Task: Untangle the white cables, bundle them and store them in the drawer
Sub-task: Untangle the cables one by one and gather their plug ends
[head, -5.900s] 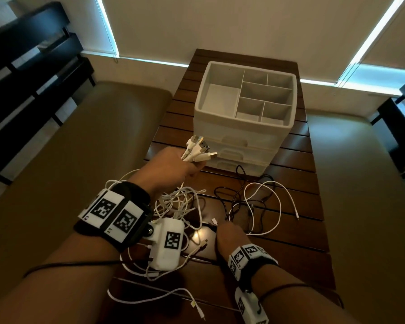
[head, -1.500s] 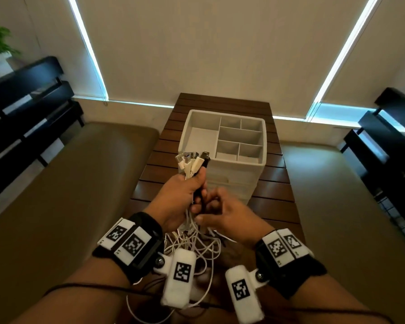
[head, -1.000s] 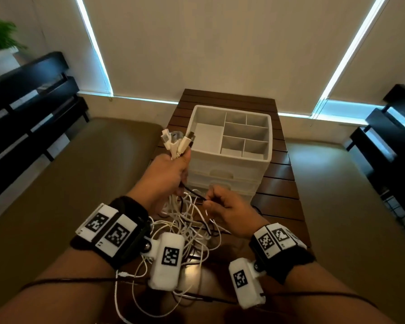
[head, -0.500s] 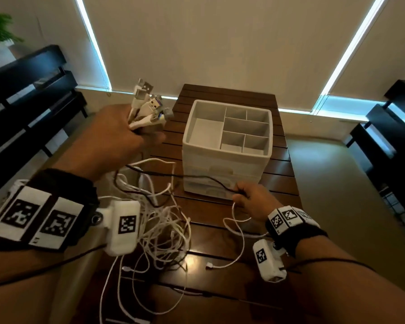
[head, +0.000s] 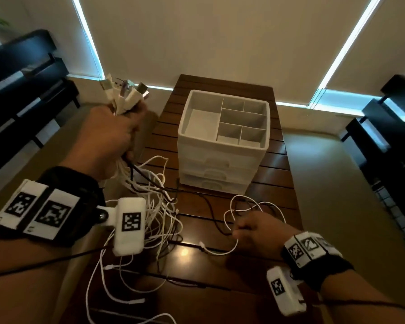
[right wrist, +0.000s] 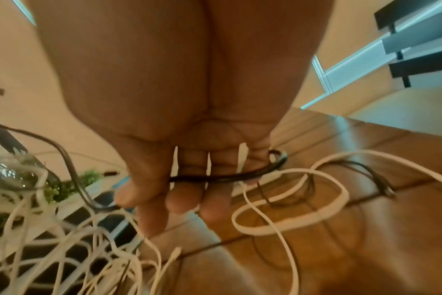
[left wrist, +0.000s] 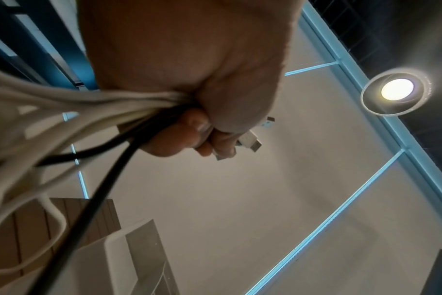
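Since half a second ago the right hand (head: 255,232) has slid toward 5 o'clock along the black cable (right wrist: 222,177), which runs loosely through its curled grip. The left hand (head: 108,141), fist tight, holds the white cables (head: 159,220) by their plugs at 10 o'clock above the surface (head: 274,202). Pulling harder could cinch the tangle, since the left fist also clamps black strands.

White cables (head: 159,213); black cable (right wrist: 222,177); dark-brown slatted table (head: 274,178).
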Tool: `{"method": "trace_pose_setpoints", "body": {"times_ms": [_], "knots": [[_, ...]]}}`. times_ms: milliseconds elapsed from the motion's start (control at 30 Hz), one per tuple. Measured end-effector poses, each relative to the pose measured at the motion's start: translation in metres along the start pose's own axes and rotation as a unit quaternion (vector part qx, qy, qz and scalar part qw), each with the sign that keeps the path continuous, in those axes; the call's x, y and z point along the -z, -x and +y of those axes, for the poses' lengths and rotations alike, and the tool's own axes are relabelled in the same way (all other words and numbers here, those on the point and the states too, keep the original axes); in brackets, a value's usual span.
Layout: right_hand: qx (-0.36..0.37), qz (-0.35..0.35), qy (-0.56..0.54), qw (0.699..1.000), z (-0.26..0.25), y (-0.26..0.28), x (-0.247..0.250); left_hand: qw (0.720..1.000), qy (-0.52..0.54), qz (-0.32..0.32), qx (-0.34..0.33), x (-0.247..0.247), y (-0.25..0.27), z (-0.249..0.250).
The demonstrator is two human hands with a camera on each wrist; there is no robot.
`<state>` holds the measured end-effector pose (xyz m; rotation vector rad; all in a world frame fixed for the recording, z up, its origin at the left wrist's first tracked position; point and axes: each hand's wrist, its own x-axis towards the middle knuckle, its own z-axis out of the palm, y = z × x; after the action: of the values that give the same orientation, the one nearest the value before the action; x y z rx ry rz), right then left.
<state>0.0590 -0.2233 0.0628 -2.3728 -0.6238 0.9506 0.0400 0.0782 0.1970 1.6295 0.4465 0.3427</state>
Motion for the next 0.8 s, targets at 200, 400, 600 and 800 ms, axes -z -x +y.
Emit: {"method": "trace_pose_setpoints", "body": {"times_ms": [200, 400, 600, 800], "knots": [[0.0, 0.168, 0.079, 0.983, 0.02, -0.005, -0.014, 0.998, 0.022, -0.054, 0.02, -0.009, 0.001, 0.0], [0.129, 0.179, 0.171, 0.96, -0.057, -0.018, 0.034, 0.972, -0.12, -0.2, -0.003, -0.069, 0.044, -0.016], [0.164, 0.251, 0.142, 0.943, -0.092, -0.007, 0.073, 0.957, -0.199, -0.209, -0.033, -0.08, 0.039, -0.029], [0.118, 0.232, -0.041, 0.965, -0.056, -0.016, 0.086, 0.986, -0.143, -0.063, -0.058, -0.052, 0.022, -0.018]]}}
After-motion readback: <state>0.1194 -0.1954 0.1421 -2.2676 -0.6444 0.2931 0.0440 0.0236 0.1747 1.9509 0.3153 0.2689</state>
